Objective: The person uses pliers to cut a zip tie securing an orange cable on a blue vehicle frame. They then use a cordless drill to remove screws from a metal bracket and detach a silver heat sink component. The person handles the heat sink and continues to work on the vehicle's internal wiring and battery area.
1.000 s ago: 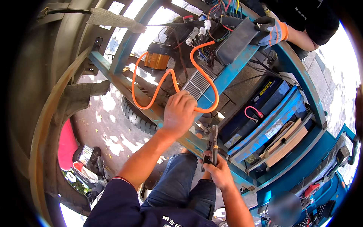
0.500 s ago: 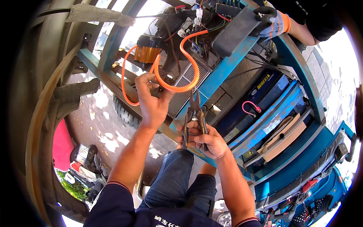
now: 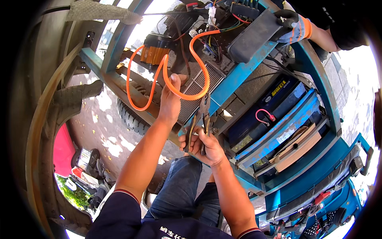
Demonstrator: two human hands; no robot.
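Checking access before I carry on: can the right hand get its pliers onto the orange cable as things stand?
Probably yes: the right hand holds the pliers, their tips close by the lower bend of the orange cable, with nothing visible between. The left hand, farther left along it, looks clear of them.

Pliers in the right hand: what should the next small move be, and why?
Probably bring the pliers squarely onto the lower bend of the orange cable: the right hand points them up at it, handles spread, and the left hand is against the cable, placed to steady it. Whether the tips touch it is hard to tell.
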